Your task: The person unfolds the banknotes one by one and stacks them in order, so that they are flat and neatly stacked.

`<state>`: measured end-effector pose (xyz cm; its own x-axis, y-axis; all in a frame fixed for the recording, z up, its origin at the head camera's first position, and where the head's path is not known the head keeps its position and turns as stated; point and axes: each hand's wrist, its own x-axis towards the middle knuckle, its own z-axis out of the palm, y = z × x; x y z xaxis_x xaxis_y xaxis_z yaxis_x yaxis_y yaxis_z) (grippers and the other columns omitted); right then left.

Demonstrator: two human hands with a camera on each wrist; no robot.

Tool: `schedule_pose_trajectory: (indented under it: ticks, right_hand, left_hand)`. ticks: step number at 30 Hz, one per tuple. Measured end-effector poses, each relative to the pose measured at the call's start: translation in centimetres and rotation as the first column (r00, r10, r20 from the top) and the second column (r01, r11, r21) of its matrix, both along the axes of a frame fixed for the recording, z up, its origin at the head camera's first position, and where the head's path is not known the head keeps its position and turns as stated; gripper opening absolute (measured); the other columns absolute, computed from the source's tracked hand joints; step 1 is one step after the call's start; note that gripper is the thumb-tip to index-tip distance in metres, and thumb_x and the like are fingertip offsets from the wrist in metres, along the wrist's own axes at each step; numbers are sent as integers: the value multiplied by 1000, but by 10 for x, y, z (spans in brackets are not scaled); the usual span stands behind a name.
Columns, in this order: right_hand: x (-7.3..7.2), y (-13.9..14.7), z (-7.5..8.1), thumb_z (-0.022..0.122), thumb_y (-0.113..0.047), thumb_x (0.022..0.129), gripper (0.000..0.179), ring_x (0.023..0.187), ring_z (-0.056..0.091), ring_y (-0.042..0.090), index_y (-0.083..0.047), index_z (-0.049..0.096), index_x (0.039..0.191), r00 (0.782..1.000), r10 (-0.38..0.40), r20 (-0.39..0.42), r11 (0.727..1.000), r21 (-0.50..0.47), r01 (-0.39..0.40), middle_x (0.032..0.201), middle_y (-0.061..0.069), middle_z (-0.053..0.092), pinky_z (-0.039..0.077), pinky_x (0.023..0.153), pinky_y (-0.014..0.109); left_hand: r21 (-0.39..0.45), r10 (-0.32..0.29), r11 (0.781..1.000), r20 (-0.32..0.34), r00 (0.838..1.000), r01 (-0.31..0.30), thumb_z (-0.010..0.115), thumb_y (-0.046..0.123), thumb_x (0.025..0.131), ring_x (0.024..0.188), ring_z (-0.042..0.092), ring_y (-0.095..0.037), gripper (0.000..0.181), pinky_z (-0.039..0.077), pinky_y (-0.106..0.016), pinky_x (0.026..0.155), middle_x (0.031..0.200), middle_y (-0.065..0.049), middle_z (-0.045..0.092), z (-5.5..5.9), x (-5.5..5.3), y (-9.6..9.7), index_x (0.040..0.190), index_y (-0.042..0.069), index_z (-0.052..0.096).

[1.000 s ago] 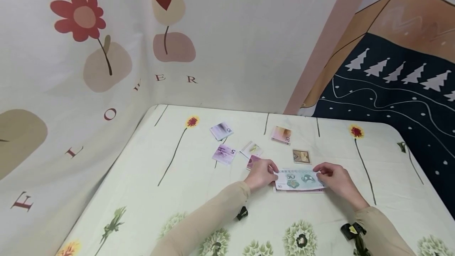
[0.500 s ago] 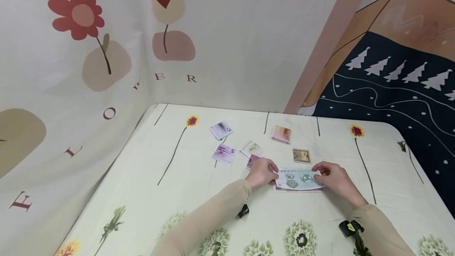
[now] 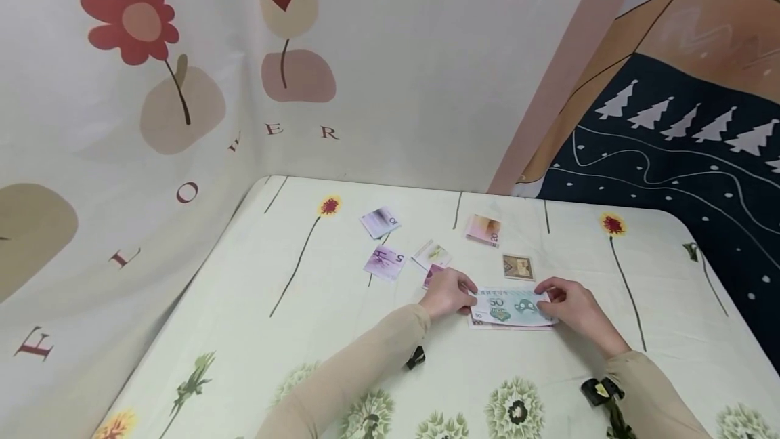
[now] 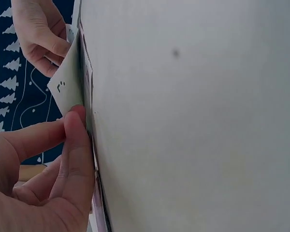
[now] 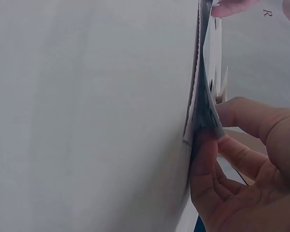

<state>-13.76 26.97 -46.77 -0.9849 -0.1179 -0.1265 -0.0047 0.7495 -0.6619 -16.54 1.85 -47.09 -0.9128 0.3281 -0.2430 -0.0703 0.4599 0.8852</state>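
Note:
A pale green-blue banknote (image 3: pixel 512 306) marked 50 is stretched between both hands. My left hand (image 3: pixel 449 293) pinches its left end between thumb and fingertips, which the left wrist view also shows. At the other end my right hand (image 3: pixel 571 302) pinches the note, thumb on one face and fingers on the other in the right wrist view. Just below it a pinkish banknote (image 3: pixel 514 328) marked 100 lies on the table, mostly covered. By my left fingers, a magenta note (image 3: pixel 432 274) peeks out, partly hidden by the hand.
Several folded notes lie beyond the hands: a purple 5 (image 3: pixel 384 263), a lilac 10 (image 3: pixel 380 222), a whitish-green note (image 3: pixel 431 255), an orange-pink 20 (image 3: pixel 484 230) and a small brown note (image 3: pixel 517 267). A flower-print cloth (image 3: pixel 292 351) covers the table, with curtains behind.
The 50 note and both hands have shifted only very slightly; the grip at both ends stays the same. The folded notes have not moved.

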Motion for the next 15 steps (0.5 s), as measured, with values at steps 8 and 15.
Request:
schedule_pose_trajectory:
  ticks: [8,15]
  right_hand:
    - [0,1,-1,71,-8,84,18,67,46,18,0,66,98,1000,4,-20,1000,-3,-4,78,3,53,38,55,29]
    - [2,1,0,72,-7,84,18,67,45,18,1,65,99,1000,3,-24,1000,-18,-4,77,3,52,36,54,28]
  left_hand:
    - [-31,-31,999,6,999,31,75,-5,77,52,61,-11,19,51,-20,50,66,-1,58,2,-3,-1,95,-2,72]
    - [-44,-49,998,27,998,50,75,-6,77,51,59,-11,20,50,-19,49,65,-2,59,4,-2,-3,96,0,72]
